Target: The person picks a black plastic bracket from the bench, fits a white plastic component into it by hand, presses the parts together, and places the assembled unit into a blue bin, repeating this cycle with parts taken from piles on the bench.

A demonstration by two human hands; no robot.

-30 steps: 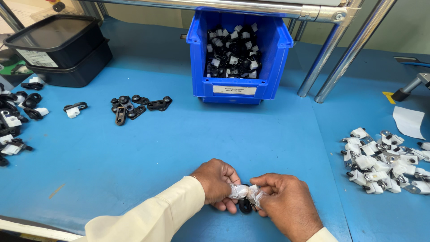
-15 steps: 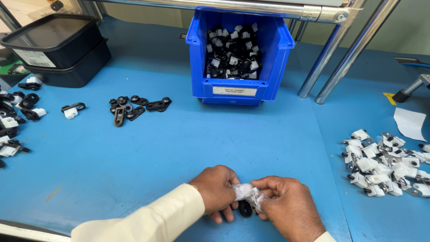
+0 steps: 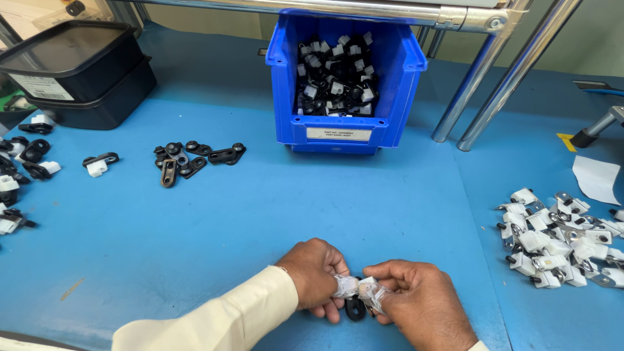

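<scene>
Low at the surface (image 3: pixel 260 214) edge, left hand (image 3: pixel 315 270) and right hand (image 3: pixel 416 305) pinched a small black clip (image 3: pixel 355 308), apparently in clear wrap; a slip could drop it.

Head view, steeply down, close

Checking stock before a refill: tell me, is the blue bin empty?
No, the blue bin holds a heap of small black and white parts.
</scene>
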